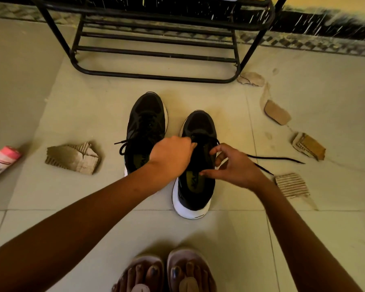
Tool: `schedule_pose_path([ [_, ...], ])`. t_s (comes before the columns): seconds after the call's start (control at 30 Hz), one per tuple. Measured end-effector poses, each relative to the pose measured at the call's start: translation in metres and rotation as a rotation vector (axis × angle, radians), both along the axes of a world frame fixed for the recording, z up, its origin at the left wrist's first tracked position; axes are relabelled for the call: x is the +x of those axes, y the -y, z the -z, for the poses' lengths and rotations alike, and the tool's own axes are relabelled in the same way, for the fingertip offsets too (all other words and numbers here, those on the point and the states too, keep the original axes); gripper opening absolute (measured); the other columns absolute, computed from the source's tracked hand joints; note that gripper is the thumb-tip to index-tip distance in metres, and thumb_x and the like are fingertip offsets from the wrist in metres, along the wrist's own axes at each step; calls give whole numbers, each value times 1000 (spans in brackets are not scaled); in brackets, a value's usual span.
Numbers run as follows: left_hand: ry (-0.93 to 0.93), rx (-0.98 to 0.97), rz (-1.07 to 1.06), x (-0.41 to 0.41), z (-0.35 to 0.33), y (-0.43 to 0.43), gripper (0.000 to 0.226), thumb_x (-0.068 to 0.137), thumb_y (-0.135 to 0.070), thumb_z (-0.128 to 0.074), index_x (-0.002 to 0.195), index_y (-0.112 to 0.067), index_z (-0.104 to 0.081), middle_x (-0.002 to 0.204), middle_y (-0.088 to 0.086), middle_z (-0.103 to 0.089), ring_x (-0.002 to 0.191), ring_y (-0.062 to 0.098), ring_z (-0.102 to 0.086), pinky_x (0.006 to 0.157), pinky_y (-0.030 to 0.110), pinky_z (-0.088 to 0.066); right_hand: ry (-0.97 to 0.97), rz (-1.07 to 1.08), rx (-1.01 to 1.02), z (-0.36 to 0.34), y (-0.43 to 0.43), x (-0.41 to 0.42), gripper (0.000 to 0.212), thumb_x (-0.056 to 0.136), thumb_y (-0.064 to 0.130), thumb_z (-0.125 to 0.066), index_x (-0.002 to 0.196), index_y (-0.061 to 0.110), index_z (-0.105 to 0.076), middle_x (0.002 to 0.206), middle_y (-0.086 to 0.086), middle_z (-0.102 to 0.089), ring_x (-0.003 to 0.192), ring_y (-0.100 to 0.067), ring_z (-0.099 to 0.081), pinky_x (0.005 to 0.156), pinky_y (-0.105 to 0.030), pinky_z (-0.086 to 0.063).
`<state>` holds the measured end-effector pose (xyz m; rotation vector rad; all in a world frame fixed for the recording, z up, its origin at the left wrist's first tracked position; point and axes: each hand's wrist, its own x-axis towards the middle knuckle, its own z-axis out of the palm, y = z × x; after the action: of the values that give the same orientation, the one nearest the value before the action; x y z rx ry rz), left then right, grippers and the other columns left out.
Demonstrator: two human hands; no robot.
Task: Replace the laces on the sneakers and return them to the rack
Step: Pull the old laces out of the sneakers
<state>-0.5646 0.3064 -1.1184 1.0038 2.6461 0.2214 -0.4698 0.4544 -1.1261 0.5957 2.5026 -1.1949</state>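
Sandals (175, 258) nearest; left hand (171, 154) pinches the lace (278, 158) at the sneaker (200, 123) eyelets, right hand (234, 165) half-curled, grip unclear; best fed flat, evenly taut.

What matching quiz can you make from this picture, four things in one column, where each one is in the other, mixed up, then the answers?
Things:
1. left sneaker
2. pink container
3. shoe rack
4. loose lace end

Places:
A. lying at the picture's far left edge
B. standing farthest away, beyond both shoes
C. trailing out to the right of the right sneaker
D. just left of the right sneaker

Pairs: 1-D, 2-A, 3-B, 4-C.
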Motion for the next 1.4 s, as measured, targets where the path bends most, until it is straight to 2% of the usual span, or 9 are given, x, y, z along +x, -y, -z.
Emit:
schedule_pose_path([
  [0.13,150,133,-53,-12,6,-7,24,94,-32,-51,105,-11,-57,103,10,-60,93,27,-60,76,35,-48,-88,37,124,15,17,1,46,73,24,-77,105,21,-44,66,4,-53,58,-11,-51,60,-35,-48],
  [0.3,268,225,-114,-14,12,-12,14,93,-18,-53,98,-8,-61,101,10,-62,92,23,-60,77,31,-47,-158,71,179,23,23,5,39,77,19,-69,107,18,-43,61,8,-48,55,-9,-49,51,-22,-37],
  [0.5,269,274,-135,-14,16,-12,14,91,-16,-54,98,-6,-61,91,7,-58,86,21,-58,69,25,-41,-183,118,193,30,30,8,39,80,17,-67,111,17,-43,67,14,-46,58,-3,-47,52,-15,-35],
  [0.8,333,337,-174,-16,11,-14,10,93,-14,-47,97,-5,-50,94,10,-60,85,24,-56,71,33,-43,-168,164,256,28,40,7,38,80,16,-64,111,17,-42,92,-4,-61,82,-25,-61,66,-30,-46],
  [0.9,441,441,-240,-20,14,-13,2,93,-13,-49,93,-11,-48,96,13,-66,91,25,-61,83,39,-49,-159,152,285,26,43,6,36,81,16,-62,111,15,-42,98,-7,-63,86,-28,-62,66,-29,-44],
  [1.03,681,606,-361,-22,11,-11,16,91,-10,-51,101,-17,-41,77,4,-53,69,14,-52,69,29,-43,-141,149,304,21,45,5,35,83,17,-61,112,15,-43,103,-7,-63,89,-27,-62,67,-29,-44],
  [1.1,622,571,-258,-25,8,-6,28,84,-4,-56,100,-18,-38,72,-1,-47,64,11,-47,68,29,-43,-140,152,310,20,45,4,34,84,16,-60,112,16,-43,104,-7,-62,89,-27,-62,66,-29,-44],
  [1.27,-45,285,55,-33,-2,6,36,82,-1,-51,114,-15,-45,99,5,-53,89,24,-54,67,29,-41,-128,128,317,20,48,4,33,86,17,-60,113,16,-43,104,-5,-61,88,-23,-62,66,-28,-48],
  [1.4,89,456,-141,-38,-2,9,15,89,-10,-52,102,-11,-59,98,5,-62,88,21,-60,73,28,-46,-112,145,319,20,47,5,33,85,18,-61,112,17,-42,104,-6,-62,88,-24,-62,69,-31,-51],
])
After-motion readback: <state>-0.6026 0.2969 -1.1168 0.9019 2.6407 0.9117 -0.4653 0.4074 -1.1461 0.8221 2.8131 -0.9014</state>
